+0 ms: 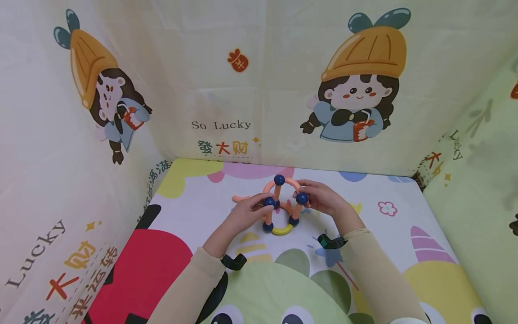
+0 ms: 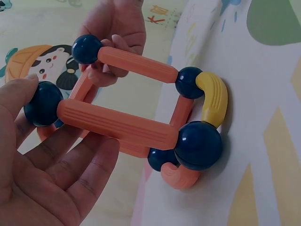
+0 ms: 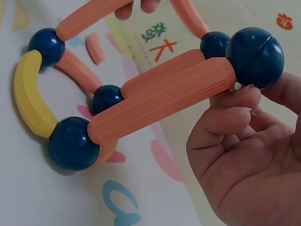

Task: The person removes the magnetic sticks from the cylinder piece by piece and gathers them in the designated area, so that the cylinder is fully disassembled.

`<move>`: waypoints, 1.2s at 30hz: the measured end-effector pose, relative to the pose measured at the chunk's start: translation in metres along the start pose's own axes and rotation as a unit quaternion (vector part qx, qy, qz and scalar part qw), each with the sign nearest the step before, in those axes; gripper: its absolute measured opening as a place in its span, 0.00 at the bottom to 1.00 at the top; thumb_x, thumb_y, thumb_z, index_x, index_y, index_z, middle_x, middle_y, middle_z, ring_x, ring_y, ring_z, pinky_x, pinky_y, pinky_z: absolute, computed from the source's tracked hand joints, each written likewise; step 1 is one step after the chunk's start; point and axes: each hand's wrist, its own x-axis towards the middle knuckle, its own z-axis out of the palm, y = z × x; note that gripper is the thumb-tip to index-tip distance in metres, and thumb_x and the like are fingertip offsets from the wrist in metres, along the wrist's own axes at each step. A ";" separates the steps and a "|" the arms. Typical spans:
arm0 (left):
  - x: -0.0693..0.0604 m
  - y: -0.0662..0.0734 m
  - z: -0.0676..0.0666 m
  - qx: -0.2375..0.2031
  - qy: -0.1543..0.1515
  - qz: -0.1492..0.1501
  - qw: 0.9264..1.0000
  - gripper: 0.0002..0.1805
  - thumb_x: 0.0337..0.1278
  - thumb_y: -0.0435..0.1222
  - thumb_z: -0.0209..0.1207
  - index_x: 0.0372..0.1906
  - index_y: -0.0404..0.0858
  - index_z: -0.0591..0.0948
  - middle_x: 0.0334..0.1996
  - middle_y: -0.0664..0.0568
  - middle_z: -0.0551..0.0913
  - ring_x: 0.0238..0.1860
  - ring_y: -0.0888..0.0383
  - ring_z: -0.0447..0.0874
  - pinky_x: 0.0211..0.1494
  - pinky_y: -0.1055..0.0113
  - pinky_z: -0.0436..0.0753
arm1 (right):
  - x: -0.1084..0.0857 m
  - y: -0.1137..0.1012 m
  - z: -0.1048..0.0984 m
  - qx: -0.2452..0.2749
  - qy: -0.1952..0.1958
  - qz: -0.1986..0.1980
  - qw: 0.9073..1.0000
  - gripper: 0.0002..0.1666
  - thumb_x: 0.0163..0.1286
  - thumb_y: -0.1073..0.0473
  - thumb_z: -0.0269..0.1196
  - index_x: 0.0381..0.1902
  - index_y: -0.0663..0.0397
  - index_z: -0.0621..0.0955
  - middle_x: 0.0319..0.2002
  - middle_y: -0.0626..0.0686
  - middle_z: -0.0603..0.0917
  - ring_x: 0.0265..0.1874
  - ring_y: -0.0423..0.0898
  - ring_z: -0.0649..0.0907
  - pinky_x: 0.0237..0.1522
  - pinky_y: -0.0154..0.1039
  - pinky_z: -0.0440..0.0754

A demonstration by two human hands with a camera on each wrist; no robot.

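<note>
A frame of dark blue balls and ribbed sticks from a magnetic building set (image 1: 297, 210) stands on the table between both hands. Upright orange sticks join its lower balls to the upper ones, and a curved yellow stick (image 2: 215, 96) links two balls at the base. My left hand (image 1: 245, 215) holds the upper left ball (image 2: 43, 104), thumb against it and fingers beneath the orange stick (image 2: 117, 123). On the other side, my right hand (image 1: 325, 198) pinches the upper right ball (image 3: 255, 58) where it meets its stick (image 3: 162, 101).
A curved orange stick (image 1: 240, 198) lies loose on the table left of the frame. The tabletop (image 1: 356, 193) has a colourful cartoon print. Printed cloth walls (image 1: 279, 103) enclose its back and sides.
</note>
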 end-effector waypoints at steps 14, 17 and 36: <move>0.002 -0.003 0.000 -0.001 -0.008 0.009 1.000 0.31 0.56 0.68 0.56 0.65 0.68 0.73 0.62 0.61 0.78 0.57 0.56 0.81 0.58 0.54 0.81 | 0.008 0.009 -0.006 -0.007 0.002 -0.005 1.000 0.28 0.77 0.51 0.55 0.71 0.46 0.68 0.53 0.59 0.82 0.31 0.45 0.79 0.32 0.31 0.78; 0.001 -0.003 0.000 -0.002 -0.009 0.011 1.000 0.31 0.57 0.67 0.56 0.65 0.67 0.73 0.62 0.61 0.78 0.57 0.55 0.81 0.58 0.54 0.81 | 0.010 0.011 -0.006 -0.009 0.002 -0.008 1.000 0.27 0.77 0.51 0.55 0.71 0.46 0.69 0.56 0.61 0.80 0.32 0.45 0.78 0.32 0.31 0.77; 0.000 -0.003 0.000 0.002 -0.001 0.014 1.000 0.30 0.57 0.66 0.56 0.65 0.69 0.73 0.60 0.62 0.79 0.57 0.58 0.81 0.58 0.55 0.81 | -0.002 0.003 -0.004 -0.078 0.115 -0.051 0.989 0.22 0.76 0.51 0.54 0.64 0.49 0.73 0.56 0.55 0.75 0.34 0.46 0.76 0.40 0.32 0.80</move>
